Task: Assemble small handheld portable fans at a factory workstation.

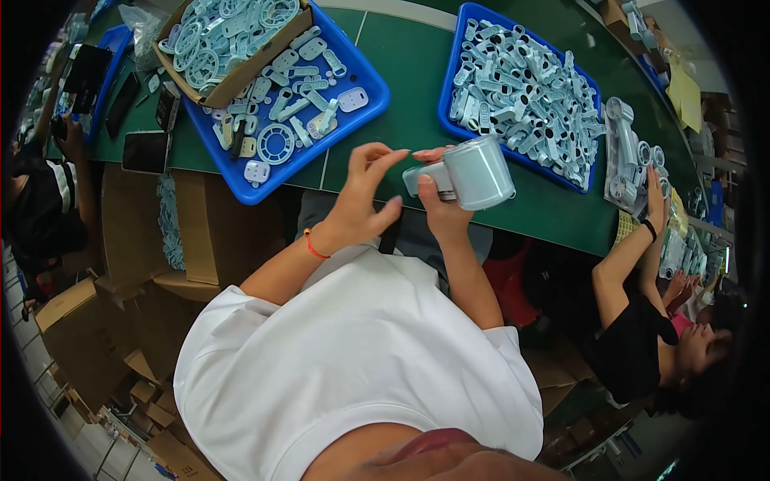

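Note:
My right hand [446,216] grips a pale blue plastic device [483,173] by its short handle, with the thumb on the near side and fingertips behind it. The device has a wide, glossy, rounded cylindrical head pointing to the right, and I hold it above the near edge of the green table [362,120]. My left hand [357,196], with a red string around the wrist, is beside the handle's free end. Its fingers are bent and spread apart, and nothing shows between them.
A blue tray [365,120] at the left holds loose pale parts and a cardboard box [216,98] of rings. Another blue tray [445,104] at the right is heaped with small parts. A co-worker's hand [656,200] is farther right. Cardboard boxes [200,224] stand below left.

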{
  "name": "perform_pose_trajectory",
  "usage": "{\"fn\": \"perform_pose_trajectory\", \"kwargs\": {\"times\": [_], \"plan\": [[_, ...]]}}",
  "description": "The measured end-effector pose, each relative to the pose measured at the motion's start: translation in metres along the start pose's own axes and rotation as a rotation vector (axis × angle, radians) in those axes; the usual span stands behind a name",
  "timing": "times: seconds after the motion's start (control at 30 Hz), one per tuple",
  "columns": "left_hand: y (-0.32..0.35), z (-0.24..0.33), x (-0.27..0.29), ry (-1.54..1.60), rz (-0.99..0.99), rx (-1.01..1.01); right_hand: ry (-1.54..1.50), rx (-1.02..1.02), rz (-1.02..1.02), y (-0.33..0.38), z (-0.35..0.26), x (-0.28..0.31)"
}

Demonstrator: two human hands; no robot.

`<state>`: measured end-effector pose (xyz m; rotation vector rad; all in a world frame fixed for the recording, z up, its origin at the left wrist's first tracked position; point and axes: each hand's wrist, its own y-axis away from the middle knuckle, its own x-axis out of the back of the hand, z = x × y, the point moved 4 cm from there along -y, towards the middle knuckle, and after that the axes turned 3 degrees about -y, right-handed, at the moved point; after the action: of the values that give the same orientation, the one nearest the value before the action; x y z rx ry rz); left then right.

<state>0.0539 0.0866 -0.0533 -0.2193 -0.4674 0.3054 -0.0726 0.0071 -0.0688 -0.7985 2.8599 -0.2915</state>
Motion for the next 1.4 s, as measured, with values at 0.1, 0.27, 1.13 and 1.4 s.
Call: {"fn": "perform_pose_trajectory", "kwargs": {"times": [0.1, 0.27, 1.13, 1.4], "plan": [[0.009, -0.019, 0.003, 0.175, 0.162, 0.113, 0.04, 0.213, -0.064, -0.007, -0.026, 0.001], [0.004, -0.009, -0.009, 0.227, 0.103, 0.082, 0.53, 0.23, -0.14, 0.001, -0.001, -0.001], [-0.008, 0.0, -0.007, -0.121, 0.08, 0.049, 0.558, 0.036, -0.136, 0.007, -0.024, -0.022], [-0.011, 0.009, -0.017, 0.693, -0.272, 0.22, -0.071, -0.157, -0.292, 0.016, -0.007, -0.014]]}}
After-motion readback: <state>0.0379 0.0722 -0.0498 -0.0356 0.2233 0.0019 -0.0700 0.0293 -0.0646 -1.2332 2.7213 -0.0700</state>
